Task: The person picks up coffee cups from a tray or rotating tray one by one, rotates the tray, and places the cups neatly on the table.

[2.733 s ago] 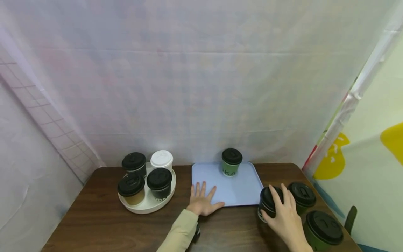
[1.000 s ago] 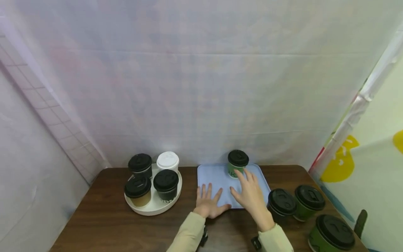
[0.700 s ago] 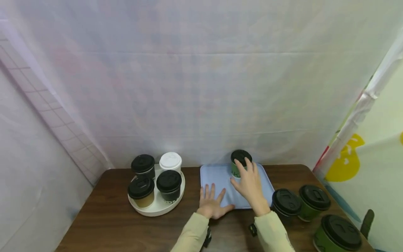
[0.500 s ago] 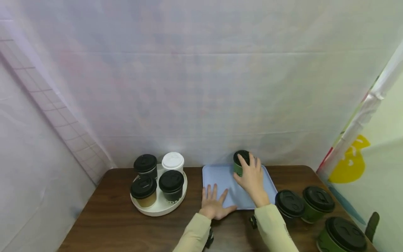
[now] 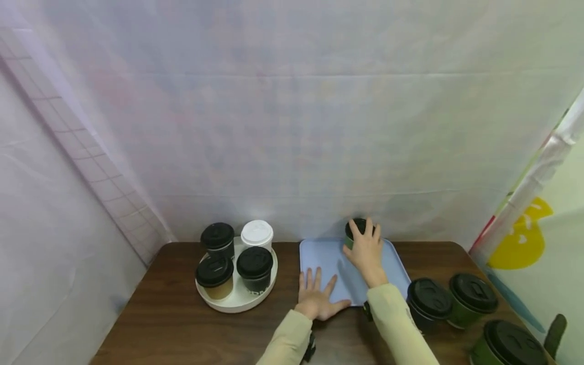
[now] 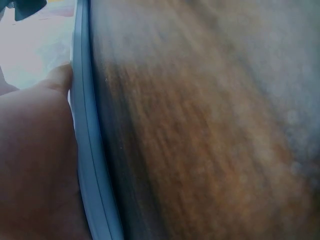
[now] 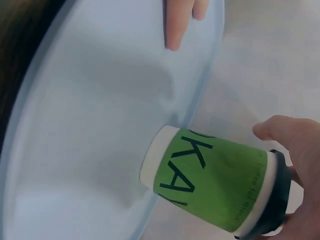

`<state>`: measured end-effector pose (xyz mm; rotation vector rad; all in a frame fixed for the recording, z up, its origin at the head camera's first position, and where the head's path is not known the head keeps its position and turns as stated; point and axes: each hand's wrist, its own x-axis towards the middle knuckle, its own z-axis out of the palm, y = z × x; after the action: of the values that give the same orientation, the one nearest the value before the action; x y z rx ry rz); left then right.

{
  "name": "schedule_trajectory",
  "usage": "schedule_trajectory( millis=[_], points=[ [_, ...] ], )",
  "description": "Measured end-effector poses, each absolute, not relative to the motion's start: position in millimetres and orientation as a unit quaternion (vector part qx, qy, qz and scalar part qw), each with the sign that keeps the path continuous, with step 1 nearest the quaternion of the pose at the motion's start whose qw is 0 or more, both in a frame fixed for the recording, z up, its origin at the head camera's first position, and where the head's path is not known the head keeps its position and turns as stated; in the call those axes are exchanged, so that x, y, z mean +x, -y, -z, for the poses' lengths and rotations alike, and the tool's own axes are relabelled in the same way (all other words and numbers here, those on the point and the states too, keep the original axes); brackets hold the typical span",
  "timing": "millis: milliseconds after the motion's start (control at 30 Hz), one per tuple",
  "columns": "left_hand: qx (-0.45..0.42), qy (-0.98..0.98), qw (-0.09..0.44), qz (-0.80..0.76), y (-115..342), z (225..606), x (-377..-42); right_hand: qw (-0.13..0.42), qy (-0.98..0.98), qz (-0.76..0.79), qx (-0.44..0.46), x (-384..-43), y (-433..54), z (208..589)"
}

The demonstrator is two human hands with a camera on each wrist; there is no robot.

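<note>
My right hand (image 5: pixel 366 253) reaches over a green paper coffee cup (image 5: pixel 349 243) with a black lid, its spread fingers over the lid. In the right wrist view the thumb (image 7: pixel 280 129) stands off the cup's side and other fingers show behind the lid. The cup stands upright near the back edge of a light blue rectangular tray (image 5: pixel 315 247). My left hand (image 5: pixel 317 299) lies flat at the tray's front left, fingers spread on it and the thumb along the front edge. In the left wrist view the tray's rim (image 6: pixel 92 145) runs beside the palm.
A white round tray (image 5: pixel 234 307) at the left bears several lidded cups, one with a white lid (image 5: pixel 257 232). To the right on the brown table (image 5: pixel 155 309) stand a dark cup (image 5: pixel 429 299) and two green cups, one (image 5: pixel 506 344) near the edge. A curtain rises behind.
My right hand has left the dark cup at the right and moved left and away from me to the green cup on the tray. The left hand stays on the tray.
</note>
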<state>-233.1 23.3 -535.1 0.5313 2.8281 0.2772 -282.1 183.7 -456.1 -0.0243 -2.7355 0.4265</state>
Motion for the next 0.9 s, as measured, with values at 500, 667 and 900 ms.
schedule_trajectory(
  millis=[500,667,900],
  points=[
    [0.182,-0.974,0.108,-0.079,-28,535,-232,0.185,0.974,-0.133,-0.011,-295,-187,458],
    [0.183,-0.975,0.104,-0.075,-27,540,-235,0.196,0.970,-0.145,-0.005,-294,-185,457],
    [0.178,-0.974,0.113,-0.077,-26,535,-232,0.202,0.968,-0.150,0.000,-287,-183,459]
  ],
)
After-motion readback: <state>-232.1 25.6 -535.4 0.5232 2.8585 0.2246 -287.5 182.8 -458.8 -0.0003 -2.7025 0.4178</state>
